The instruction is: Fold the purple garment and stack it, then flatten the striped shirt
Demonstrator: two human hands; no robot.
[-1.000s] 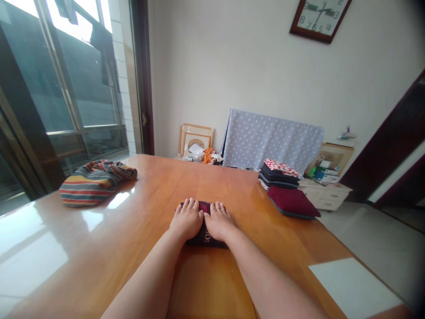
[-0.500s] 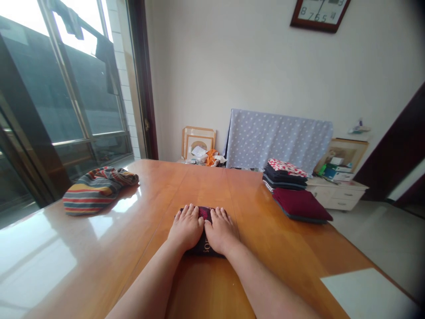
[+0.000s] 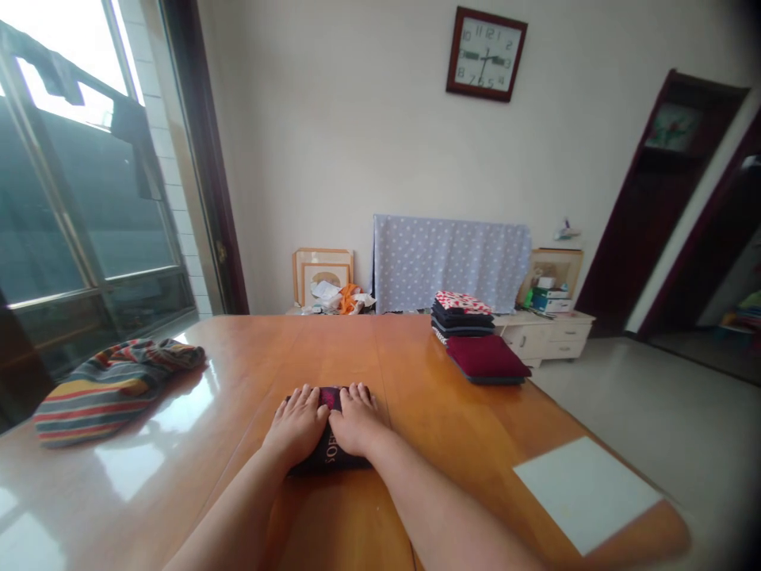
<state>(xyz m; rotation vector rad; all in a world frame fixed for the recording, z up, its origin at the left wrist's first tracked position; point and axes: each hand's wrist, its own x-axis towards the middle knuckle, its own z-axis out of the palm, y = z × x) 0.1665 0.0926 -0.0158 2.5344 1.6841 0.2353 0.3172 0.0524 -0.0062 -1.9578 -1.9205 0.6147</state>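
Note:
A small folded dark garment [image 3: 329,454] with pale lettering lies on the wooden table [image 3: 250,357] in front of me. My left hand [image 3: 297,424] rests flat on its left half, fingers stretched forward. My right hand [image 3: 355,420] lies flat on its right half, beside the left hand and touching it. Both hands press down on the cloth and grip nothing. Most of the garment is hidden under my hands.
A striped multicoloured cloth [image 3: 104,388] lies crumpled at the table's left edge. A folded dark red cloth [image 3: 487,357] and a stack of folded clothes [image 3: 462,316] sit at the far right. A white sheet [image 3: 586,492] lies near the right corner.
The camera has tilted up and turned right, so the clock and doorway show more. My hands stay flat on the folded garment in the same pose.

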